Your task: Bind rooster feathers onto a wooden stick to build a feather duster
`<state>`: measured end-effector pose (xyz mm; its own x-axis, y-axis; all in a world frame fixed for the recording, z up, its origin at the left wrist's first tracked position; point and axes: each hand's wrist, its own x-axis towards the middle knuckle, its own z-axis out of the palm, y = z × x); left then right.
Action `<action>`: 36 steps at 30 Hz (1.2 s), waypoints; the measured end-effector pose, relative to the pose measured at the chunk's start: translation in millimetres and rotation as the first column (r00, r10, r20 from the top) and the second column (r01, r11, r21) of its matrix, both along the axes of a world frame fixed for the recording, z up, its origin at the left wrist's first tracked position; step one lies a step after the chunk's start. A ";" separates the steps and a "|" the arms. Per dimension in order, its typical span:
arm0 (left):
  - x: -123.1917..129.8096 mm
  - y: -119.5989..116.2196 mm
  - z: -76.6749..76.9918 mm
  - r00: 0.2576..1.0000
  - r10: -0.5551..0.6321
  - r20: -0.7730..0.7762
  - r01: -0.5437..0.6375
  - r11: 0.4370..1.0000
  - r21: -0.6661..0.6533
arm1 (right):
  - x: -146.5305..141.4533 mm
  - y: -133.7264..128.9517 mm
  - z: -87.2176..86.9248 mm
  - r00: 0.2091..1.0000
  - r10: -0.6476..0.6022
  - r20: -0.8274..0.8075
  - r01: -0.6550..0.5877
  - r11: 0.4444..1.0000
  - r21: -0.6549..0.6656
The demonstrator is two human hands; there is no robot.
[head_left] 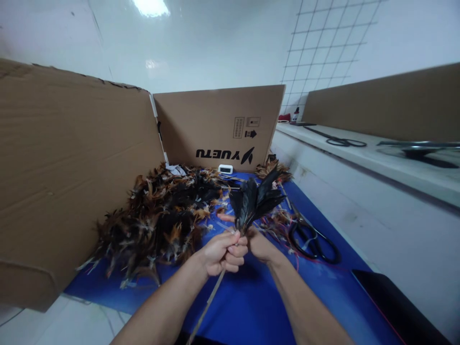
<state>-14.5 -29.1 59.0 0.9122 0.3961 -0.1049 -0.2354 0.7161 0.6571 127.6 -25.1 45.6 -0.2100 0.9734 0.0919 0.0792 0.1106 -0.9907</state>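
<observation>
Fingers (235,261) of the left hand (220,252) are clenched around a thin stick (212,299), whose bare lower length slants down toward the person, while the thumb presses near the base of a fan of black feathers (247,203). The right hand (260,245) meets that base from the other side; one finger appears to extend leftward behind the fan, but the others are largely hidden, so whether they grasp anything cannot be told. Stick and fan are held up over the middle of the blue table (251,302). Stage of work, judged from this view: one fan is gathered at the stick's upper end, though the hands hide whether it is fastened there; the part below the fist carries no feathers. Much material appears unused: a broad pile (158,230) of brown and black feathers lies at left beside the carton (75,167), and a smaller brown bunch (283,173) lies at the far end, to the right of a small white device (225,169). Black-handled scissors (312,239) rest at right, apart from both hands, blades directed away from the person, near mixed scraps (280,223).
</observation>
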 end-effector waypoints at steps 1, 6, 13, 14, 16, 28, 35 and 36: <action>-0.1 -0.2 -0.1 1.000 -0.007 0.003 0.007 1.000 0.000 | 0.5 -0.5 0.4 0.999 0.051 0.016 -0.051 0.998 0.026; -3.1 2.9 -1.0 1.000 0.000 0.001 0.000 1.000 0.015 | 6.9 4.3 1.0 0.987 0.109 0.114 -0.123 0.984 0.125; -5.4 11.8 -6.0 0.971 0.223 -0.092 -0.206 0.965 0.165 | 17.9 9.1 3.7 0.885 -0.097 0.456 -0.046 0.955 0.293; -4.3 12.1 -7.5 0.953 0.273 -0.130 -0.245 0.949 0.200 | 17.6 7.9 4.6 0.843 -0.144 0.518 -0.052 0.937 0.345; -1.3 11.8 -10.6 0.900 0.379 -0.216 -0.318 0.909 0.268 | 15.7 5.0 6.4 0.747 -0.236 0.621 -0.084 0.894 0.440; 13.6 4.9 -17.9 0.657 0.669 -0.346 -0.419 0.707 0.570 | 6.9 -6.2 12.8 0.494 -0.336 0.802 -0.107 0.892 0.440; 14.0 7.4 -21.3 0.615 0.711 -0.340 -0.400 0.654 0.643 | 2.8 -10.1 17.1 0.538 -0.380 0.752 -0.057 0.874 0.482; 13.7 7.3 -21.2 0.617 0.713 -0.333 -0.408 0.651 0.640 | 2.8 -10.3 17.9 0.562 -0.381 0.734 -0.044 0.872 0.487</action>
<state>-0.8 -21.9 37.8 0.3304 0.9358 -0.1226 0.0056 0.1279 0.9918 130.4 -35.4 63.5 -0.2370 0.9010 0.3633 0.8578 0.3697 -0.3572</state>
